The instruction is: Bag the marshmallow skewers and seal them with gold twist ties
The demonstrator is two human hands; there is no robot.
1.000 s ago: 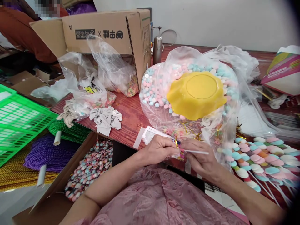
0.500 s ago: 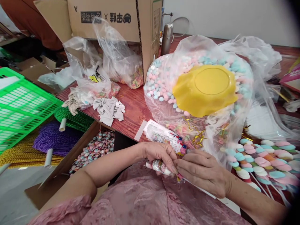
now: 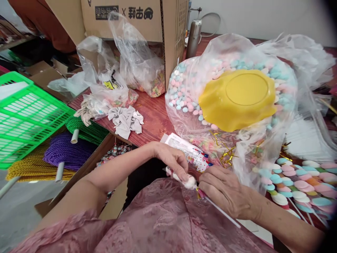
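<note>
Low over my lap, my left hand pinches the wrapped candy end of a candy skewer. My right hand is closed round the skewer's white stick, which slants down to the right. Both hands meet just in front of the red-brown table's edge. Directly behind them lie a printed packet and a large clear bag of pastel candies with a yellow bowl upside down on it.
Finished pastel skewers lie at the right. Smaller candy bags, crumpled grey paper and a cardboard box stand at the back left. Below the table are a green crate, spools of cord and a box of skewers.
Both hands have dropped from the table's edge towards my lap, bringing the skewer with them. The stick now points down to the right. The view has shifted slightly left and down.
</note>
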